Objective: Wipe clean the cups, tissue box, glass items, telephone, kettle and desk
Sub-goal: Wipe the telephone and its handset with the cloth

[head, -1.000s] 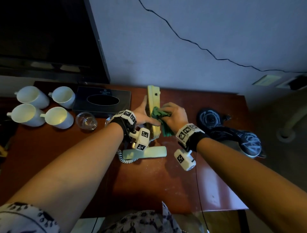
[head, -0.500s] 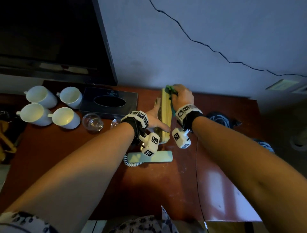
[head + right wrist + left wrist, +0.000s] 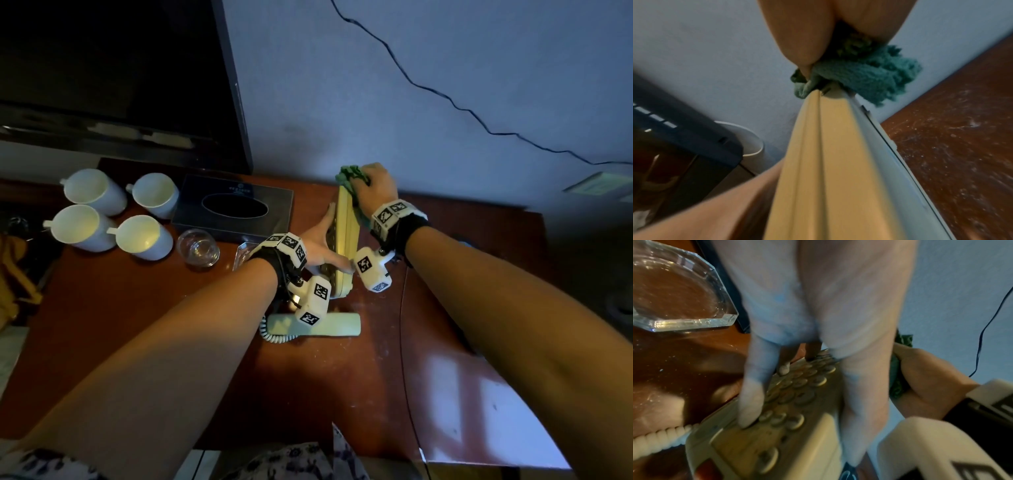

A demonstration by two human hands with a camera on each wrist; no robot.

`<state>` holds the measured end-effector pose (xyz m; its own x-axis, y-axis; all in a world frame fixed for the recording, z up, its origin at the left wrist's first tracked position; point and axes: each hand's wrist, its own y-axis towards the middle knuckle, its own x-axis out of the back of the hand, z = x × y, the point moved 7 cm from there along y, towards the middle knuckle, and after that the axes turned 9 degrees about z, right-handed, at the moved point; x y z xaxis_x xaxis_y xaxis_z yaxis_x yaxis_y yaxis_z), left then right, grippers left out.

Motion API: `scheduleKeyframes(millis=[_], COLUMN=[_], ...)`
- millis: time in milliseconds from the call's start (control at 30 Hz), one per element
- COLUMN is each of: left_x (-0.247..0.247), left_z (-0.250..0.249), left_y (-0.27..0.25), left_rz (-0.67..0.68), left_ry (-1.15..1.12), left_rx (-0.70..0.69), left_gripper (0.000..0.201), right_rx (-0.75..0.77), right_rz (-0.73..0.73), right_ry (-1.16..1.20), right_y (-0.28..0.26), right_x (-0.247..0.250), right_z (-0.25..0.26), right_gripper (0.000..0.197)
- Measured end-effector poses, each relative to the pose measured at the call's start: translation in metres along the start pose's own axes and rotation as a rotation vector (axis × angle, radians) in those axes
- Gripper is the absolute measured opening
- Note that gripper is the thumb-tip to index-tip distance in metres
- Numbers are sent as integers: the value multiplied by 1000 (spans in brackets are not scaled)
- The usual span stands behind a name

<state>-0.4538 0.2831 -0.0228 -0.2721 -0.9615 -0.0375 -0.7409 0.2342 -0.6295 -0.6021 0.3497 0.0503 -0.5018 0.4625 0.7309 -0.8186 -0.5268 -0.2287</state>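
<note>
Both hands are on the phone (image 3: 345, 240), which is tipped up on its side edge on the bench (image 3: 342, 377), keypad facing left. The left hand (image 3: 320, 245) braces that face: in the left wrist view its fingers (image 3: 754, 395) lie straight across the round buttons, one fingertip down among the lower keys, the thumb running along the phone's upper edge. The right hand (image 3: 373, 186) is curled around a green cloth (image 3: 349, 173) and presses it onto the far top corner of the phone, close to the wall (image 3: 428, 137). From the right wrist view the cloth (image 3: 865, 73) bunches over the end of the yellowed casing (image 3: 830, 170), with the thumb tip pinching it against the seam.

The handset (image 3: 315, 325) lies flat on the bench just in front of the phone, off its cradle, its coiled cord (image 3: 270, 334) curling at the left end under the left wrist camera.

Left of the phone sit a dark tissue box (image 3: 233, 209), a small glass (image 3: 198, 248) and a clear faceted glass dish (image 3: 680, 292) just beside the left hand. Four white cups (image 3: 113, 212) lie on their sides in a cluster further left, mouths toward the viewer. A dark screen (image 3: 120, 75) stands behind them. The bench surface right of the phone is streaked with pale dust and specks. A thin black cable (image 3: 445, 99) wanders across the wall.
</note>
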Motion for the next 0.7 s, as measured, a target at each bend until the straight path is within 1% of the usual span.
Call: scheduleKeyframes(millis=[67, 133, 167, 233, 267, 300, 400, 433, 467, 567, 600, 633, 700], left_x=[-1, -1, -1, -1, -1, -2, -4, -4, -4, -2, 0, 2, 6], left_z=[0, 1, 1, -1, -1, -1, -1, -1, 0, 3, 3, 5, 8], left_y=[-1, -4, -4, -5, -5, -5, -8, -7, -6, -6, -7, -7, -6], left_rz=[-14, -29, -32, -34, -36, -32, -18, -19, -13, 3, -12, -23, -19], left_ry=[-14, -44, -54, -57, -52, -56, -81, -84, -91, -102, -83, -73, -60], left_rx=[13, 43, 50, 46, 38, 29, 12, 26, 39, 65, 69, 76, 66], left_gripper=[153, 145, 134, 97, 82, 77, 79, 80, 86, 132, 143, 150, 154], right_rx=[147, 237, 269, 296, 309, 328, 349, 327, 287, 165, 137, 103, 5], right_rz=[-8, 31, 45, 62, 69, 77, 68, 53, 36, -7, -19, -18, 8], right_ry=[-33, -86, -118, -166, -172, -169, -192, -206, -208, -107, -88, -88, -111], right_y=[-11, -25, -33, -47, -54, -60, -62, -57, -50, -23, -14, -6, 10], right_x=[-2, -9, -14, -23, -26, -28, -26, -24, -22, -15, -13, -13, -14], right_z=[12, 17, 18, 13, 10, 8, 5, 4, 4, 6, 8, 10, 11], right_gripper=[21, 28, 30, 32, 32, 32, 30, 29, 28, 28, 27, 26, 26])
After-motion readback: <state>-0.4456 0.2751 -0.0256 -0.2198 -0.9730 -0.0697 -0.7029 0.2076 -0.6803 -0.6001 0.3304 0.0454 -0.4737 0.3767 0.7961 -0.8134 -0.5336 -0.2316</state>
